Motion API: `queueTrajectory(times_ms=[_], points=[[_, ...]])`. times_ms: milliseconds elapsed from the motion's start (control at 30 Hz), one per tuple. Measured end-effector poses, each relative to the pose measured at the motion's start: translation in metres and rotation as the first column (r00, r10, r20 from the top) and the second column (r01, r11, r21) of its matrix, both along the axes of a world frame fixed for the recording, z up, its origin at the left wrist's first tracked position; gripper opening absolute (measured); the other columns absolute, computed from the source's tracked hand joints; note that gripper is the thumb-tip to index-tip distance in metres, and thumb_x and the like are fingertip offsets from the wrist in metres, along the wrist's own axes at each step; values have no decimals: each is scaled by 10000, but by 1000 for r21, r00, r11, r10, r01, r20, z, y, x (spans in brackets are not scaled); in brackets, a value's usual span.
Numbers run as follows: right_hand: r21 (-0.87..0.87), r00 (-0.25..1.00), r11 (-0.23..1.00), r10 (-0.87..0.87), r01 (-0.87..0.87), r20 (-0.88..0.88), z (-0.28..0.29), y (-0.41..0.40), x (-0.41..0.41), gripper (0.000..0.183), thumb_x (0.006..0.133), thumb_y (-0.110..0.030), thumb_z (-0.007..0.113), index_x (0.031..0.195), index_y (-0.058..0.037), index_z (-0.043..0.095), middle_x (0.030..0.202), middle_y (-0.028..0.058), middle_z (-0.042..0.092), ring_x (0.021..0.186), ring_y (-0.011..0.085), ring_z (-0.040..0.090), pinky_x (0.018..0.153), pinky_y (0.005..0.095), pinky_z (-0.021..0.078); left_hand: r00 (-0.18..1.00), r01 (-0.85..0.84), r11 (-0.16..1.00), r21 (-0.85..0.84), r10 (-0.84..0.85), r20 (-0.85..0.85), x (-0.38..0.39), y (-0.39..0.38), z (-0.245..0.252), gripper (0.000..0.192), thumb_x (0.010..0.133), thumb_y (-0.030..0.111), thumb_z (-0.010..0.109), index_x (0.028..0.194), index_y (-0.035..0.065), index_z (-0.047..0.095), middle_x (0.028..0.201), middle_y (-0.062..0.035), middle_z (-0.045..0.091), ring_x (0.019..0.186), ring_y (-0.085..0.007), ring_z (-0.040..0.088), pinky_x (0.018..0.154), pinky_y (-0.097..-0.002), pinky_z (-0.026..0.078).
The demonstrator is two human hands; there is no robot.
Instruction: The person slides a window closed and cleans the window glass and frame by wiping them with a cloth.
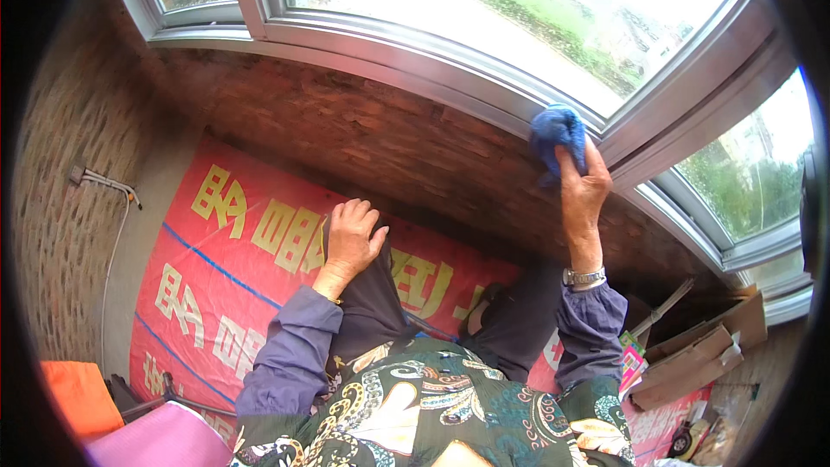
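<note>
A bunched blue cloth [556, 136] is gripped in my right hand [583, 185], pressed against the bottom rail of the window frame [467, 87] near its lower right corner. The large window pane [519, 26] is just above the cloth. Lower down, my left hand [353, 233] rests on my raised knee, clad in dark trousers [366, 298]. Its thumb stands out to the side, and it holds nothing. Both forearms wear purple sleeves, and a metal-banded watch [583, 277] sits on the right wrist.
Below the window runs a brick wall [311, 117]. A red printed sheet [214, 220] with large characters covers the floor. Cardboard [703, 350] leans at the right, with a toy vehicle [688, 439] beyond it. At left are a wall cable [107, 285], orange cloth [78, 395] and a pink item [165, 438].
</note>
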State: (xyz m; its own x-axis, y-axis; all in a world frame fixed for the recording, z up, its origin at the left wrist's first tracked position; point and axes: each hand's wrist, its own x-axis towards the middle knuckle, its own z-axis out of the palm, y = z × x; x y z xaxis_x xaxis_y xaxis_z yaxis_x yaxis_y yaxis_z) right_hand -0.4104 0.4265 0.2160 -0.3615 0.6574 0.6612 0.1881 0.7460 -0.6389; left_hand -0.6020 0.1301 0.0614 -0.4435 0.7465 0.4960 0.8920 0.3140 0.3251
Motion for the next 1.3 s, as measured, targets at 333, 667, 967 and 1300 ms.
queueTrajectory(times_ms=[333,667,967,1300], points=[[238,992,970,12,-43,129,2,-17,-51,430,800,-129,803,1213,-87,692,1003,156,710,891,297,702,797,368,556,999,-34,999,3,34,27,2,-2,3,310,775,244,761,985,38,664,1128,-135,632,1138,-322,546,1008,-467,394],[-78,994,997,14,-5,112,18,-14,-28,376,881,-110,747,1252,-80,694,1083,86,753,971,133,675,870,300,531,996,-78,997,22,77,45,-7,-22,0,316,788,264,751,999,48,659,1177,-131,632,1199,-324,534,1052,-480,374],[-127,995,992,34,-22,93,11,5,-5,330,924,-141,730,1236,-40,693,1101,56,742,1006,116,645,910,280,501,991,-110,991,79,104,83,-9,-34,-9,312,788,255,757,998,48,654,1183,-127,622,1213,-325,526,1054,-498,370],[-94,995,995,-19,28,96,2,20,17,364,928,-137,720,1278,-54,669,1135,70,736,1028,132,649,931,289,488,989,-133,991,4,133,61,-9,-32,-5,344,794,281,758,1054,68,688,1230,-113,649,1234,-303,548,1059,-471,385]])
